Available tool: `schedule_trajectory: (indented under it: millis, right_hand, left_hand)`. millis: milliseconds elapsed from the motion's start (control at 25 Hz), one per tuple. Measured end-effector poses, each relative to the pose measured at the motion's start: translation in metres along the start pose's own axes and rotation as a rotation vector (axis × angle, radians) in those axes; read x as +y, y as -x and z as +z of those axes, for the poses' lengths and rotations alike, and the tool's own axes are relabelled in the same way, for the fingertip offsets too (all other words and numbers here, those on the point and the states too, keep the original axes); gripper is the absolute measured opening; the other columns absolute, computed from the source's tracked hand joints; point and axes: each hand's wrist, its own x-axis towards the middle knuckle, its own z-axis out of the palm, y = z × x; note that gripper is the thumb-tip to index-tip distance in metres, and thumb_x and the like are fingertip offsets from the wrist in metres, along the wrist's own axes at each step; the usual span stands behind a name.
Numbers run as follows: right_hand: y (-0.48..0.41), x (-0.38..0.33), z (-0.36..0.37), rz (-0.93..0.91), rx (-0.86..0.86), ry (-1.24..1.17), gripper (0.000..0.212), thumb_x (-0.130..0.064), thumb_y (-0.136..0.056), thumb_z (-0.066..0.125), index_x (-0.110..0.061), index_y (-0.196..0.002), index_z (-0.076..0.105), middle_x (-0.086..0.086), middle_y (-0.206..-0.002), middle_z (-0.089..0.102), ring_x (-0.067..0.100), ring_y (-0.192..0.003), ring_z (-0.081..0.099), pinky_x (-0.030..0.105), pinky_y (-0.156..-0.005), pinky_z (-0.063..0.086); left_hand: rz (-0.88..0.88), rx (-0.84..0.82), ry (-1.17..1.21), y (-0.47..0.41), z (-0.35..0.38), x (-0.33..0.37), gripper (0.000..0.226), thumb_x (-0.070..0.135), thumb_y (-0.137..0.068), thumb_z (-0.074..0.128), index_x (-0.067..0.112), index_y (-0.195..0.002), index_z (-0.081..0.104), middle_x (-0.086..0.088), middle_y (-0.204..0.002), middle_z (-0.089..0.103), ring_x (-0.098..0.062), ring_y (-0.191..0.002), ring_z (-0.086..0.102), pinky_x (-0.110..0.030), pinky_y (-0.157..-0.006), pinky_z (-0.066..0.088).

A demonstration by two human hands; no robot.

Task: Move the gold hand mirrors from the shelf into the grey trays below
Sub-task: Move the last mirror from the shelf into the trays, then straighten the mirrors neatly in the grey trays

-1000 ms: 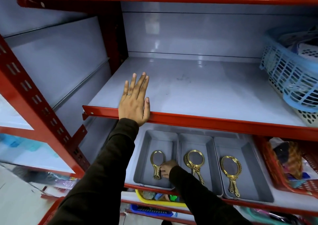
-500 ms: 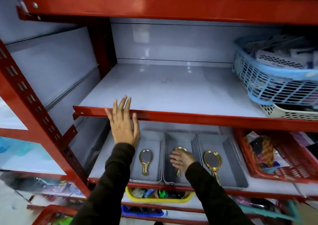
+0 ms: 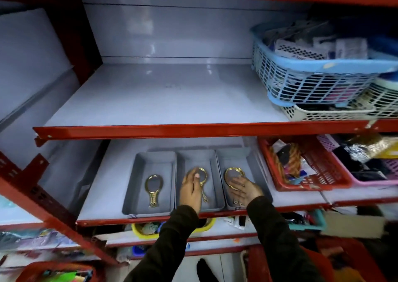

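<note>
1. Three gold hand mirrors lie one to a grey tray on the lower shelf: the left mirror (image 3: 153,190) in the left tray (image 3: 137,174), the middle mirror (image 3: 203,181) in the middle tray (image 3: 213,163), the right mirror (image 3: 231,177) in the right tray (image 3: 254,163). The upper shelf (image 3: 163,100) carries no mirror that I can see — only stacked baskets (image 3: 312,83) at its right end.
2. The left hand (image 3: 190,190) lies over the middle mirror, fingers straight and loosely together; the right hand (image 3: 245,190) rests flat on the right mirror's lower rim and handle. Neither looks curled round anything, though I cannot tell for sure what the palms press on.
3. The job looks all but finished, so the step seems to be settling the mirrors. Doing it well likely means nudging each flat and straight, handle toward the front like the left one, then lifting the hands straight up so nothing drags.
4. Hard to make out — the right mirror's handle is hidden under the right hand, the middle mirror's left rim sits behind the left hand, and both hands are slightly blurred.
</note>
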Motion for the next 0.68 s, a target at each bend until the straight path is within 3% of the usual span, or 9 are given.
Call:
schedule_trajectory:
  millis: [80,160,280,400,520,600,680]
  right_hand:
    - [-0.015,-0.008,-0.018,-0.007,0.037,0.002,0.032,-0.024,-0.102,0.043,-0.004,-0.121,0.060,0.018,-0.139,0.057,0.033,-0.116,0.055,0.040,-0.100,0.045]
    - [-0.028,-0.015,-0.029,-0.002,0.091,0.005,0.025,-0.024,-0.102,0.044,-0.007,-0.109,0.061,0.014,-0.129,0.060,0.036,-0.121,0.055,0.042,-0.103,0.042]
    - [-0.056,-0.020,-0.045,0.003,0.164,0.043,0.030,-0.024,-0.100,0.050,-0.003,-0.119,0.058,0.014,-0.118,0.060,0.037,-0.110,0.057,0.043,-0.096,0.045]
    - [-0.085,-0.016,-0.055,0.038,0.222,0.200,0.031,-0.031,-0.096,0.055,-0.002,-0.105,0.062,0.013,-0.100,0.064,0.029,-0.088,0.061,0.040,-0.079,0.050]
    - [-0.122,0.004,-0.067,0.089,0.224,0.324,0.045,-0.049,-0.074,0.065,-0.004,-0.077,0.071,0.017,-0.083,0.069,0.029,-0.071,0.064,0.042,-0.074,0.053]
    - [-0.163,0.030,-0.082,0.105,0.216,0.416,0.057,-0.061,-0.052,0.059,-0.007,-0.062,0.072,0.021,-0.086,0.075,0.034,-0.078,0.069,0.044,-0.082,0.056]
    - [-0.180,0.039,-0.086,0.150,0.203,0.487,0.059,-0.066,-0.061,0.053,-0.009,-0.065,0.070,0.023,-0.100,0.075,0.034,-0.091,0.070,0.040,-0.090,0.054]
  left_hand:
    - [-0.239,-0.132,0.223,-0.008,0.025,0.007,0.046,0.033,-0.102,0.031,0.012,-0.140,0.045,-0.003,-0.138,0.050,-0.012,-0.116,0.048,-0.022,-0.096,0.034]
    - [-0.423,-0.197,0.444,-0.023,0.048,0.013,0.049,0.033,-0.102,0.031,0.007,-0.142,0.040,-0.010,-0.145,0.046,-0.020,-0.115,0.049,-0.029,-0.101,0.034]
    - [-0.624,-0.272,0.600,-0.032,0.082,0.031,0.052,0.032,-0.102,0.030,0.004,-0.146,0.033,-0.014,-0.152,0.038,-0.026,-0.124,0.049,-0.031,-0.110,0.029]
    - [-0.703,-0.282,0.640,-0.041,0.113,0.038,0.060,0.042,-0.101,0.026,0.008,-0.150,0.026,-0.010,-0.156,0.029,-0.026,-0.145,0.027,-0.032,-0.118,0.021]
    - [-0.785,-0.201,0.618,-0.060,0.135,0.030,0.062,0.045,-0.100,0.023,0.005,-0.149,0.028,-0.012,-0.156,0.028,-0.028,-0.145,0.026,-0.033,-0.116,0.025]
    - [-0.831,-0.159,0.611,-0.063,0.142,0.023,0.066,0.051,-0.099,0.021,0.007,-0.147,0.032,-0.010,-0.151,0.035,-0.030,-0.142,0.031,-0.035,-0.115,0.027]
    - [-0.833,-0.165,0.659,-0.066,0.154,0.006,0.076,0.061,-0.094,0.019,0.009,-0.147,0.035,-0.011,-0.149,0.038,-0.031,-0.139,0.036,-0.039,-0.118,0.028]
